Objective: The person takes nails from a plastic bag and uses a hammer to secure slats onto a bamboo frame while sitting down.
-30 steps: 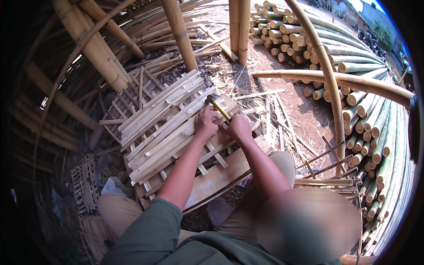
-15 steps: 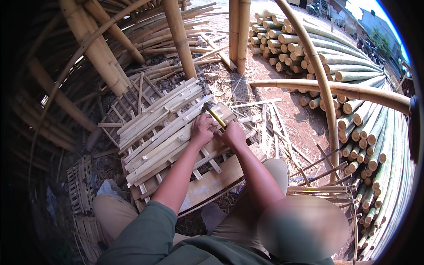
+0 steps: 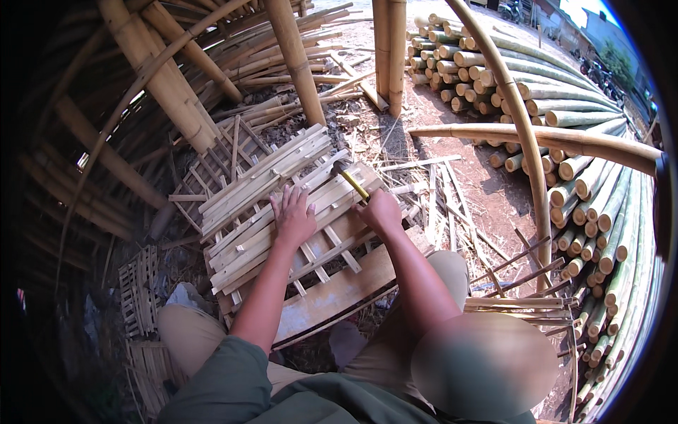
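A hammer with a yellow handle and dark head is gripped in my right hand; its head rests at or just above the far right of the slats. My left hand lies with fingers spread on the pale bamboo slats. These slats lie side by side across thinner cross strips, forming a slatted panel in front of me. Beneath the panel is a wide wooden board, its near edge showing. Whether any nail lies near my fingers is too small to tell.
Tall bamboo posts stand beyond the panel. Stacked green bamboo poles fill the right side. A horizontal bamboo rail crosses in front of them. Loose strips litter the ground at right; a small slatted panel lies at left.
My left hand has moved left and nearer, away from the hammer, and its fingers have spread flat on the slats. The right hand still holds the hammer in nearly the same place.
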### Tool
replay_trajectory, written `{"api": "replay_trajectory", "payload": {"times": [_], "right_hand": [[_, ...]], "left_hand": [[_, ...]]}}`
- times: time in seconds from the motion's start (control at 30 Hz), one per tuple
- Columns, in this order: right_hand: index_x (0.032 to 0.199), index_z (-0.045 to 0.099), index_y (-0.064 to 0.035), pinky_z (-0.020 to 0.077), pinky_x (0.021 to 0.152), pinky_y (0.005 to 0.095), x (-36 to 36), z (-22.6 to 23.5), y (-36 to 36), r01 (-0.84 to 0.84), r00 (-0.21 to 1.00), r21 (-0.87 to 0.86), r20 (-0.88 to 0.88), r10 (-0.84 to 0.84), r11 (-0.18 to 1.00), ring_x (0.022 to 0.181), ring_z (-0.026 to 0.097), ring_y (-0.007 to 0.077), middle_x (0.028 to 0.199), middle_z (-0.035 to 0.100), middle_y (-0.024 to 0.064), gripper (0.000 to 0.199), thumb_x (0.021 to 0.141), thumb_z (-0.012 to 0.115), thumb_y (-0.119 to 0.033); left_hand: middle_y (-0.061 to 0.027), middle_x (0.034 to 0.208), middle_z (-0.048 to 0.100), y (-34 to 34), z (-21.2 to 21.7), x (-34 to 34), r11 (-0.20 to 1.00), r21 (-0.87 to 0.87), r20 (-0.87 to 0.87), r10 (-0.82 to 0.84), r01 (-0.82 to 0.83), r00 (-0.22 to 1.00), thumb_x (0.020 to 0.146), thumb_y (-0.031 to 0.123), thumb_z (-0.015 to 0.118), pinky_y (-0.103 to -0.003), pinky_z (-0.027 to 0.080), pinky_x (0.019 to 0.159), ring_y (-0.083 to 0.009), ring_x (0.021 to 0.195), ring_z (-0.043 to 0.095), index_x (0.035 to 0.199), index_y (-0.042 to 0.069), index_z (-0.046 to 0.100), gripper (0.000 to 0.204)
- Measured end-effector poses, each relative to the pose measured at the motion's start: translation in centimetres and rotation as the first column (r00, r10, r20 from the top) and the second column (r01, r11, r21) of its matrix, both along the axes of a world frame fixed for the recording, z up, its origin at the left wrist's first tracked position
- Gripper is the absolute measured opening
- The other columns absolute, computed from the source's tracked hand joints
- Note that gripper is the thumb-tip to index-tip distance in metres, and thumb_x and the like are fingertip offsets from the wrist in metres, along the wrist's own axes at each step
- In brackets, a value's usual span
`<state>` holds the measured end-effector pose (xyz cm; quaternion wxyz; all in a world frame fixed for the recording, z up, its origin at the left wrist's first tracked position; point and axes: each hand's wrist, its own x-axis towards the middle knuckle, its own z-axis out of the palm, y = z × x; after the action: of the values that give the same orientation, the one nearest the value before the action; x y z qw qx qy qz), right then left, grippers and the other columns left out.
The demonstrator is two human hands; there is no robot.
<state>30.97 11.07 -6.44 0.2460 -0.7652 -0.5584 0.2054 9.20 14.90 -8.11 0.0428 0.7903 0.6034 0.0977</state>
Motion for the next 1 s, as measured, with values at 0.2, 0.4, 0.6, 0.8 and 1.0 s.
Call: {"api": "replay_trajectory", "payload": {"times": [0.2,0.4,0.6,0.8,1.0], "right_hand": [[0.109,0.070,-0.0057,0.0525,0.082,0.0466,-0.4,0.2,-0.2,-0.029,0.999,0.016,-0.024,0.030,0.999,0.090,0.068,0.0372,0.094,0.070,0.0210,0.040,0.082,0.074,-0.036],[0.103,0.072,-0.0039,0.0506,0.075,0.0476,-0.1,0.6,-0.6,0.001,0.984,0.173,-0.176,0.030,0.985,0.082,0.066,0.0413,0.084,0.067,0.0254,0.033,0.090,0.065,-0.034],[0.093,0.067,0.0014,0.0483,0.070,0.0473,0.7,1.8,-2.5,0.030,0.994,0.191,-0.109,-0.009,0.981,0.075,0.064,0.0418,0.078,0.065,0.0254,0.036,0.095,0.060,-0.034],[0.112,0.065,0.0001,0.0498,0.074,0.0449,1.1,4.0,-5.9,-0.027,0.993,0.158,-0.107,0.044,0.987,0.083,0.065,0.0424,0.087,0.065,0.0270,0.030,0.097,0.056,-0.024],[0.134,0.058,-0.0239,0.0505,0.075,0.0487,1.0,5.3,-7.8,-0.184,0.978,0.093,0.119,0.172,0.979,0.083,0.065,0.0426,0.092,0.066,0.0256,0.042,0.095,0.050,-0.012]], "left_hand": [[-0.0149,0.157,0.028,-0.9,-2.6,-1.3,0.987,0.091,0.027,0.131,-0.133,0.991,0.098,0.031,0.042,-0.051,0.011,0.120,-0.0298,0.148,0.020,0.148,0.011,0.036,0.054],[-0.0143,0.154,0.035,-1.4,-1.5,-0.7,0.982,0.139,-0.002,0.131,-0.129,0.991,0.097,0.030,0.043,-0.048,0.018,0.118,-0.0288,0.144,0.030,0.147,0.013,0.039,0.053],[-0.0139,0.154,0.035,-1.6,-1.1,-0.5,0.982,0.109,0.041,0.152,-0.156,0.988,0.094,0.031,0.046,-0.048,0.017,0.118,-0.0285,0.145,0.029,0.146,0.012,0.041,0.055],[-0.0140,0.154,0.035,-1.1,-2.4,-0.8,0.961,0.201,0.097,0.172,-0.188,0.980,0.092,0.031,0.048,-0.047,0.015,0.120,-0.0269,0.146,0.027,0.145,0.007,0.041,0.058],[-0.0143,0.154,0.034,-1.2,-2.0,-0.7,0.970,0.134,0.100,0.190,-0.202,0.977,0.092,0.031,0.047,-0.047,0.014,0.120,-0.0255,0.146,0.027,0.145,0.009,0.042,0.058]]}}
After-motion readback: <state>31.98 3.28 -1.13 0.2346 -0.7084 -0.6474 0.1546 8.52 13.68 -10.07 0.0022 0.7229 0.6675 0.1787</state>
